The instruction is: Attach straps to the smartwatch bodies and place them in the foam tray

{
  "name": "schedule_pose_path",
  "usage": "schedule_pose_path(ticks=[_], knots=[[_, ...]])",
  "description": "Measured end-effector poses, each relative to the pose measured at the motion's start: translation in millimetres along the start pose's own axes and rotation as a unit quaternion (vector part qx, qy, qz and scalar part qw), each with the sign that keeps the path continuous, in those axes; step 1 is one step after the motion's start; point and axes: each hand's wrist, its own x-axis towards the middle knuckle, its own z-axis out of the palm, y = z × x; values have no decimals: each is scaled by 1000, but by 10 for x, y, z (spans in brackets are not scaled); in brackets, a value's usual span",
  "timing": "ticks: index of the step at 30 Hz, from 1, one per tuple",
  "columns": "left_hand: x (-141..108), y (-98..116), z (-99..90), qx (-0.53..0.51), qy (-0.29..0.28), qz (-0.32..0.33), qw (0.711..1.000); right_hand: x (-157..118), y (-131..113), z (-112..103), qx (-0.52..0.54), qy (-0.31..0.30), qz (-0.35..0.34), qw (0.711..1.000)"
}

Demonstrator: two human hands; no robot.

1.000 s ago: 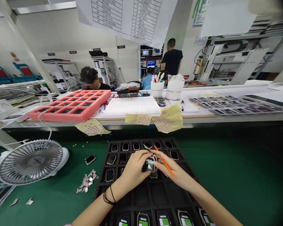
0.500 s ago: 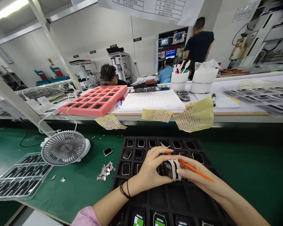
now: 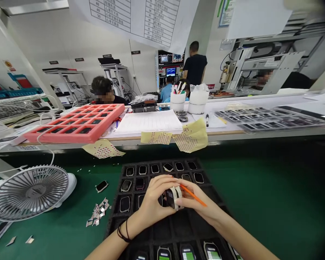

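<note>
My left hand [image 3: 154, 198] is closed round a smartwatch case [image 3: 170, 198], its dark screen turned left and its pale frame standing on edge. Pressed against it on the right is a second pale watch part [image 3: 178, 195], pinched by my right hand [image 3: 199, 200]. An orange stick [image 3: 193, 195] with a thin body also lies in my right hand, slanting down to the right. Both hands hover over a black foam tray [image 3: 181, 225]. Its far rows hold several watch cases, and watches with lit green-and-white screens [image 3: 188, 251] sit in the near row.
A white fan [image 3: 35, 193] stands left on the green mat, near scattered small foil pieces [image 3: 97, 213] and a loose watch case [image 3: 102, 186]. The raised shelf carries a pink foam tray [image 3: 78, 124], papers [image 3: 148, 122] and clear trays [image 3: 273, 117]. Co-workers [image 3: 195, 65] are beyond.
The view has swung to the right, so the fan, shelf and tray appear farther left. Both hands keep the same grip on the watch parts, and the orange stick stays in my right hand.
</note>
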Motion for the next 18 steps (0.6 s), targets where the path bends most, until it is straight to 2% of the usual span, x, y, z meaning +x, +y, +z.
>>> schedule_pose_path(ticks=[4,7,9,11,14,16,18], knots=[[-24,-2,12,6,-2,10,1000,-13,17,31,5,12,-11,1000],[-23,6,0,9,-7,0,1000,-10,-24,43,-33,14,-15,999],[-16,14,-18,14,-1,-14,1000,-7,-61,32,-68,27,-41,996],[-12,21,-40,16,13,-30,999,-16,-90,0,-97,69,-105,987],[-12,25,-66,9,27,-54,998,-74,-116,-64,-133,135,-247,950],[-15,25,-71,8,27,-69,997,-131,-126,-89,-152,139,-316,926],[-17,23,-68,13,25,-77,997,-178,-132,-90,-161,134,-343,916]])
